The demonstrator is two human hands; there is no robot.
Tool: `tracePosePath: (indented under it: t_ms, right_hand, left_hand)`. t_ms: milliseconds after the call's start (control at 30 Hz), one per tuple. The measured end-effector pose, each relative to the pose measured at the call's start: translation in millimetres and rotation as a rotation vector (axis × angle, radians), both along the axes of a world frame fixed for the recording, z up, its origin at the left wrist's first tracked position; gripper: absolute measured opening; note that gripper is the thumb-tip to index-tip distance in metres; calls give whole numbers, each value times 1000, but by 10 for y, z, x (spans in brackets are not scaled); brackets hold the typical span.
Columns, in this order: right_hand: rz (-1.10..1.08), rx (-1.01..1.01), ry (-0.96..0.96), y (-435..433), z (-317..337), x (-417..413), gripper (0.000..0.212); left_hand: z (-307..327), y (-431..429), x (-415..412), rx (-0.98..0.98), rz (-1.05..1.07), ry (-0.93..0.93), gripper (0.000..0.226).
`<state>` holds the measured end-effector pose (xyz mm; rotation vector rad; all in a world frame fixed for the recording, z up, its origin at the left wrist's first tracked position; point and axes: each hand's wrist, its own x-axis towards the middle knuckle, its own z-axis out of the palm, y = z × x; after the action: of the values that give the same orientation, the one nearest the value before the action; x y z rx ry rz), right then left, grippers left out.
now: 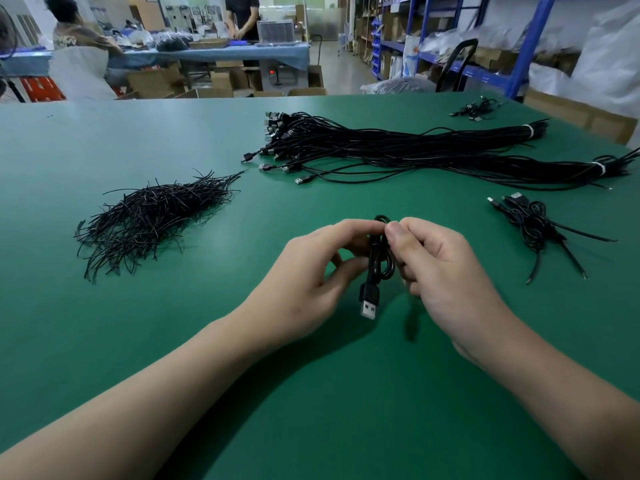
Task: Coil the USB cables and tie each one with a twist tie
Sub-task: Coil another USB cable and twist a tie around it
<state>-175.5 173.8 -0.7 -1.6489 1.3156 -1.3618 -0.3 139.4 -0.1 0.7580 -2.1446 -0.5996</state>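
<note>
My left hand (304, 282) and right hand (440, 271) fingers clamped on a coiled black USB cable (379, 265) above the green desk (207, 341) centre, loose black twist ties pile (149, 216) at ten o'clock, bundled black cables (415, 150) at one o'clock

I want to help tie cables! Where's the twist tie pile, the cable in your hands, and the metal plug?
twist tie pile (149, 216), head view, middle of the heap.
coiled cable (379, 258), head view, strands between both hands.
USB plug (369, 309), head view, its metal end.
</note>
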Motion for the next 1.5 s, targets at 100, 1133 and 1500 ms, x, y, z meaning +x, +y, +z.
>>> tracePosePath:
  t_ms: [100,1133,1500]
  right_hand:
    - [-37,-31,45,18,25,27,46]
    - [43,321,-291,39,29,28,30]
    - [-205,-230,231,122,47,90,40]
  left_hand:
    - [43,-25,13,-215,148,-13,29]
    - [6,36,1,-346,101,5,21]
    - [75,80,-81,282,99,265,21]
